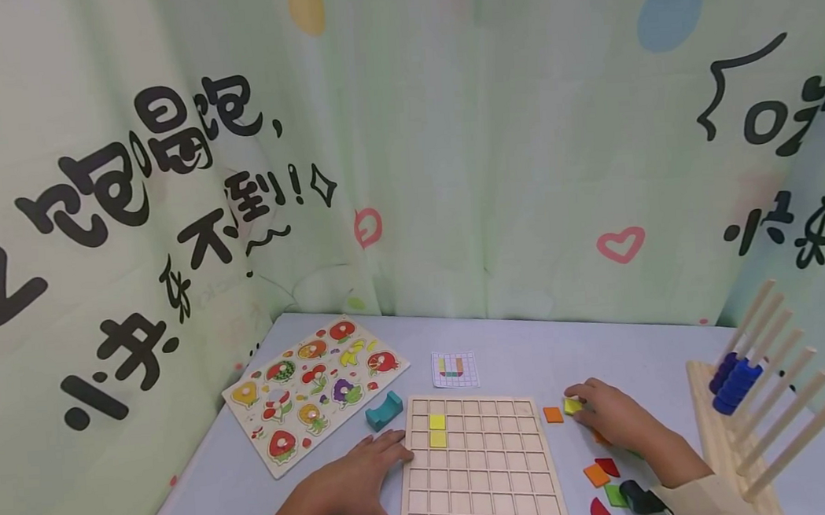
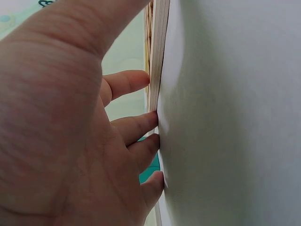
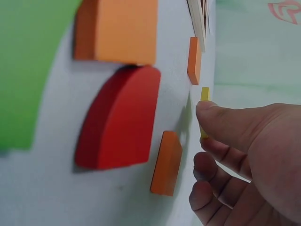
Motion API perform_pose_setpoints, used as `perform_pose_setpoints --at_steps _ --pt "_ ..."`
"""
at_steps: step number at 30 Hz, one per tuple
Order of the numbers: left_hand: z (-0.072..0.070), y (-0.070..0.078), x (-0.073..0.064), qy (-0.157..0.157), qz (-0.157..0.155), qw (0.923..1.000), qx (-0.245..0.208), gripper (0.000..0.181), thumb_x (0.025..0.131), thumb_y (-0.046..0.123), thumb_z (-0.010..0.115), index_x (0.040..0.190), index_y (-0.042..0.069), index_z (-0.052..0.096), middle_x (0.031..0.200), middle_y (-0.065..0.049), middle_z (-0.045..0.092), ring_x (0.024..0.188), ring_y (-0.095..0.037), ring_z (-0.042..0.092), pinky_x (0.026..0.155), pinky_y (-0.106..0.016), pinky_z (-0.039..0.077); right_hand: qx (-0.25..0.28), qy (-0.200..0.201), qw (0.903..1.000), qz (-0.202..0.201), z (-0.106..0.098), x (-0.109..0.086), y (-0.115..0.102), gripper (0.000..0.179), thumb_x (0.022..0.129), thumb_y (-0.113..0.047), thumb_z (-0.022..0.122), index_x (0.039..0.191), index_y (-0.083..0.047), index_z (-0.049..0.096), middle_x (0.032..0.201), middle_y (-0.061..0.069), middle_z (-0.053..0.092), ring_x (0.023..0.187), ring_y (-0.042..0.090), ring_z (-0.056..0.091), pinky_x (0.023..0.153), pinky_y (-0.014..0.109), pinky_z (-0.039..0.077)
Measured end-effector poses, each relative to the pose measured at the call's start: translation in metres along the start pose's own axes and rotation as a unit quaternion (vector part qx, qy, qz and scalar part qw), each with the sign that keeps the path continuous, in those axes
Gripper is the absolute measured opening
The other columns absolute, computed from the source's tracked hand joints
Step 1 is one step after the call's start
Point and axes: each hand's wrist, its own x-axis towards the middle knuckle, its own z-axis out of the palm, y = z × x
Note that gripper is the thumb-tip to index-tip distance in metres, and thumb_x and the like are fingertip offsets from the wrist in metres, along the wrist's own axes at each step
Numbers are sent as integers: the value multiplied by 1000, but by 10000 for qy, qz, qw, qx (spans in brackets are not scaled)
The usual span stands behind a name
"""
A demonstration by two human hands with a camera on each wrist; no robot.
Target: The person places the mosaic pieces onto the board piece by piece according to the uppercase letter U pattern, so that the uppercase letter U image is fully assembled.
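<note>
A wooden grid board (image 1: 482,474) lies on the table with two yellow square tiles (image 1: 438,430) in its upper left cells. Along its left edge rests my left hand (image 1: 358,481), fingers spread; in the left wrist view the fingertips (image 2: 149,120) touch the board's side and the table. Right of the board, my right hand (image 1: 617,418) pinches a yellow square tile (image 3: 204,94) between thumb and finger, its other fingers loosely curled. Below that hand lie orange pieces (image 3: 167,162), a red quarter-round piece (image 3: 124,120) and a green piece (image 1: 615,496).
A fruit puzzle board (image 1: 314,389) lies at the left, near a teal curved block (image 1: 384,411). Behind the grid board is a small pattern card (image 1: 455,369). A peg stand (image 1: 731,435) with blue rings (image 1: 735,386) rises at the right. A printed curtain (image 1: 485,166) hangs behind.
</note>
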Motion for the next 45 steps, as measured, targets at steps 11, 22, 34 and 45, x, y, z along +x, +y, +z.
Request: perform_pose_setpoints --at_steps 11,22,34,45 --pt "-1 2 -1 -34 -71 9999 -78 95 53 75 78 134 37 48 154 5 33 144 -17 23 114 -51 23 80 237 9989 -400 2 -2 -14 34 89 -12 71 122 -7 64 110 7 59 101 28 57 90 53 50" --pt "1 1 1 32 -142 9999 -54 97 49 75 79 133 37 49 154 5 32 144 -16 23 115 -48 21 194 215 9965 -785 8 -4 -32 29 90 -13 69 119 -9 66 106 -2 57 95 18 56 89 45 51" --pt "1 1 1 49 -130 9999 -90 98 49 76 78 135 37 49 155 4 32 144 -17 23 115 -48 22 457 174 9937 -1004 15 -4 -55 28 90 -12 70 117 -10 66 103 -6 55 87 12 52 82 39 50" --pt "-1 3 -1 37 -109 9999 -75 97 51 75 78 135 37 48 155 4 32 144 -17 23 115 -49 22 551 161 9902 -1270 15 -7 -75 29 90 -13 69 119 -10 66 106 -8 55 95 13 56 84 39 50"
